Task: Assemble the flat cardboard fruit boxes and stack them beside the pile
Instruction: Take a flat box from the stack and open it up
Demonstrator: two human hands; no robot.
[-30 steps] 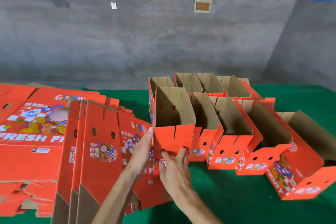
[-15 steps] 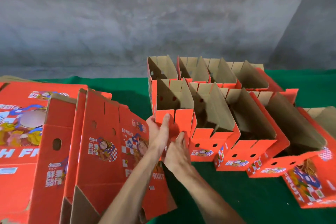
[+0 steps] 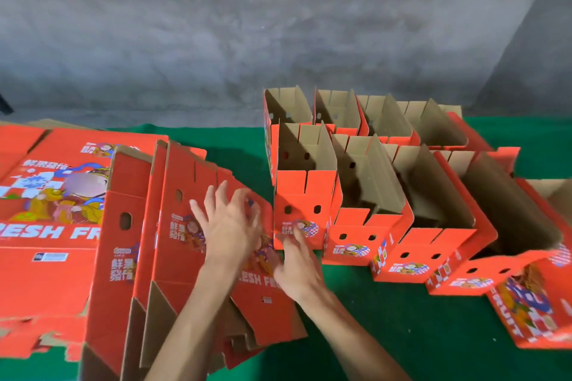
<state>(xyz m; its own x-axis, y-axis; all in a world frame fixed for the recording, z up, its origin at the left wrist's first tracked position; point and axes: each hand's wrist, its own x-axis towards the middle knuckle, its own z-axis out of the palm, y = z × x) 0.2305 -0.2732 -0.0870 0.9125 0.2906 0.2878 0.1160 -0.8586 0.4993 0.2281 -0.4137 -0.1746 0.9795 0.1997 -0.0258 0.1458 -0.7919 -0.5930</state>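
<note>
Both hands are leaving the assembled box (image 3: 305, 210): left hand (image 3: 230, 226) spreading open onto the flat box (image 3: 216, 244), right hand (image 3: 298, 269) trailing, fingers relaxed, empty

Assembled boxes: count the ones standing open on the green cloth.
9 assembled boxes: four in the back row, four in the front row, one tipped at the right edge. More may lie out of frame.

Both forearms are bare to the frame's lower edge, with no sleeve showing. The left hand (image 3: 230, 226) and right hand (image 3: 298, 269) wear no gloves, rings or watch.
</note>
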